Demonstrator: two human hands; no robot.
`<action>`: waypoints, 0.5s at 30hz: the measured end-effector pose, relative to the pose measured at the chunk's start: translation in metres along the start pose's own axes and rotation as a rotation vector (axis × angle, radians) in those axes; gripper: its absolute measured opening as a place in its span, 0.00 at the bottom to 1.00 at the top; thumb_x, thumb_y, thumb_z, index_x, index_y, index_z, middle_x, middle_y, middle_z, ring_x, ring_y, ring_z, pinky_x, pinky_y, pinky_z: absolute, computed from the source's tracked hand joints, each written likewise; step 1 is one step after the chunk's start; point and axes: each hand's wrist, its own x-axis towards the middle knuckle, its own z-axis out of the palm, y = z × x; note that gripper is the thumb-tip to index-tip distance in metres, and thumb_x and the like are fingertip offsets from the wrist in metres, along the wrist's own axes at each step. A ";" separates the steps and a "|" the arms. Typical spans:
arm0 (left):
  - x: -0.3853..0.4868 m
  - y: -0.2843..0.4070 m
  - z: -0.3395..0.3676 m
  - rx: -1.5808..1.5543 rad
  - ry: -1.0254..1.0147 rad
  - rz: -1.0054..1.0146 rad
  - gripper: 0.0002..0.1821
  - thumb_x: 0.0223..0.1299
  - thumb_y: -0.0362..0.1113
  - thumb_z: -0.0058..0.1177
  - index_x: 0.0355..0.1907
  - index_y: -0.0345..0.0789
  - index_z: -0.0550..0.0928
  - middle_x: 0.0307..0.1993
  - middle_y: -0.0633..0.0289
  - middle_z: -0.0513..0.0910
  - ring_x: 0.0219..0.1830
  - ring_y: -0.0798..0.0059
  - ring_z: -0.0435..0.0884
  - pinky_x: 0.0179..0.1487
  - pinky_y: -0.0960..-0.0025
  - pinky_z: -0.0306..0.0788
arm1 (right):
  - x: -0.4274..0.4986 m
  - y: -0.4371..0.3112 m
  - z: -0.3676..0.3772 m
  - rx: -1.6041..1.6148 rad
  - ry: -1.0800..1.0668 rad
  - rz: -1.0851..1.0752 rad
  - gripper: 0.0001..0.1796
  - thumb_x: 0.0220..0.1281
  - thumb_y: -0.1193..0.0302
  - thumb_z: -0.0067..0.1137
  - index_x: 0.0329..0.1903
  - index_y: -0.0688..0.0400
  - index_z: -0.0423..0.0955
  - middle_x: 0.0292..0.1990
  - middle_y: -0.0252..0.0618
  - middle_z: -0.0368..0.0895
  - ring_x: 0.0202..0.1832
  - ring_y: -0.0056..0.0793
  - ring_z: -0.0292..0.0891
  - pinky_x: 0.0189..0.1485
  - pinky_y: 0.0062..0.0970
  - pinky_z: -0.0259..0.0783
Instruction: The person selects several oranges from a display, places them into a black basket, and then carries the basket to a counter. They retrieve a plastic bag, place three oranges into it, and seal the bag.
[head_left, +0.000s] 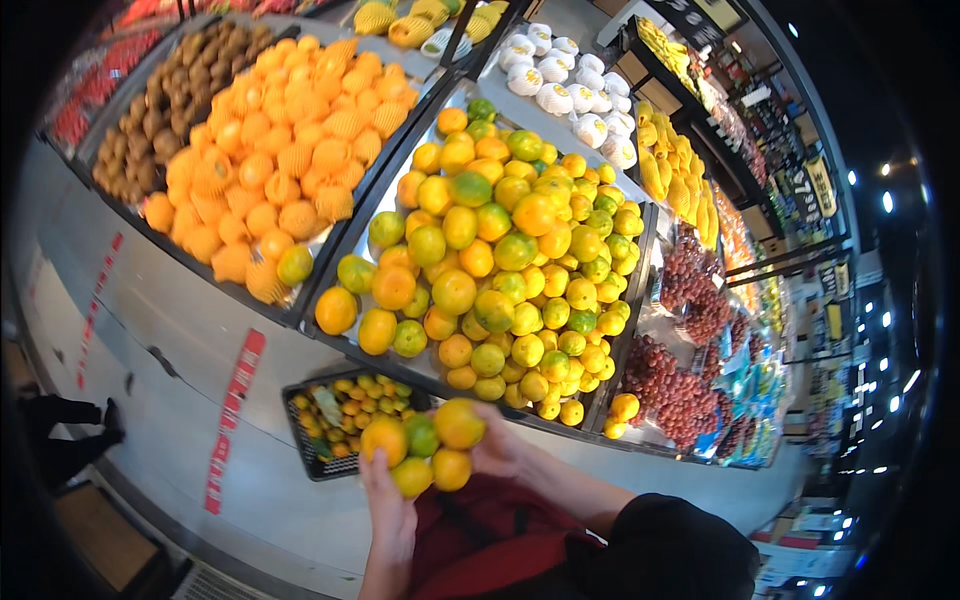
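Between my two hands I carry several yellow-green mandarins (412, 478) in a cluster, held in front of my dark red apron (495, 540). My left hand (388, 491) supports them from the left side, with its thumb over one fruit. My right hand (498, 442) presses against the cluster from the right. Just beyond them lies a large heap of mandarins (480, 255) in a black-edged display bin. Beneath and behind the held fruit, a black plastic crate (330, 469) contains many small mandarins, partly hidden by my hands.
Left of the heap is a bin of oranges (262, 165) in foam nets, with kiwifruit (161, 112) beyond. Red grapes (675, 390) lie to the right. White-wrapped fruit (555, 71) sits behind. A red floor strip (234, 420) and a person's dark-clothed legs (71, 427) appear at left.
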 end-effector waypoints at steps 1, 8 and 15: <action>0.005 0.008 0.031 0.053 -0.057 -0.012 0.29 0.75 0.48 0.48 0.72 0.41 0.60 0.65 0.56 0.71 0.66 0.60 0.73 0.63 0.54 0.75 | -0.016 -0.020 0.005 0.037 0.003 -0.067 0.41 0.69 0.37 0.45 0.75 0.49 0.61 0.72 0.41 0.67 0.72 0.42 0.64 0.72 0.52 0.62; 0.064 -0.007 0.232 0.483 -0.329 0.367 0.26 0.72 0.44 0.57 0.66 0.35 0.69 0.59 0.56 0.75 0.59 0.69 0.74 0.61 0.67 0.71 | -0.057 -0.160 -0.004 0.186 0.114 -0.726 0.40 0.69 0.42 0.53 0.72 0.57 0.62 0.65 0.45 0.74 0.66 0.45 0.70 0.71 0.49 0.63; 0.111 -0.071 0.299 0.798 0.134 0.573 0.38 0.62 0.58 0.63 0.68 0.39 0.68 0.71 0.30 0.53 0.74 0.36 0.52 0.75 0.47 0.51 | 0.025 -0.202 -0.039 -0.813 1.353 -1.487 0.44 0.57 0.62 0.74 0.70 0.66 0.60 0.63 0.55 0.71 0.64 0.50 0.69 0.67 0.41 0.65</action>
